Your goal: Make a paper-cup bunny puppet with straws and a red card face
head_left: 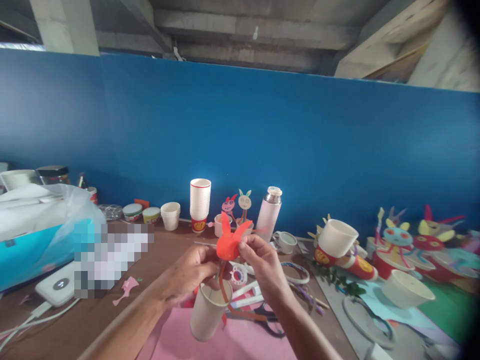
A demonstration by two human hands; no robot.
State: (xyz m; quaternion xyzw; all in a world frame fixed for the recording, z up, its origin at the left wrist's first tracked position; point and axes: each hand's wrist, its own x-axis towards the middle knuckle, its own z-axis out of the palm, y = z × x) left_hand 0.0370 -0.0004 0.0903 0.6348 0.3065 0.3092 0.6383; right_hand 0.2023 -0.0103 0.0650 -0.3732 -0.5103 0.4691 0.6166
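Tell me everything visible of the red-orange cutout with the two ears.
The cutout looks like paper: a bright red-orange rounded head with two long ears pointing up, and no drawn face on the side shown. It is held roughly upright above the white cup. The right hand pinches its right edge; the left hand is at its lower left, contact unclear. A brownish-orange strip runs down below it; any join is unclear.
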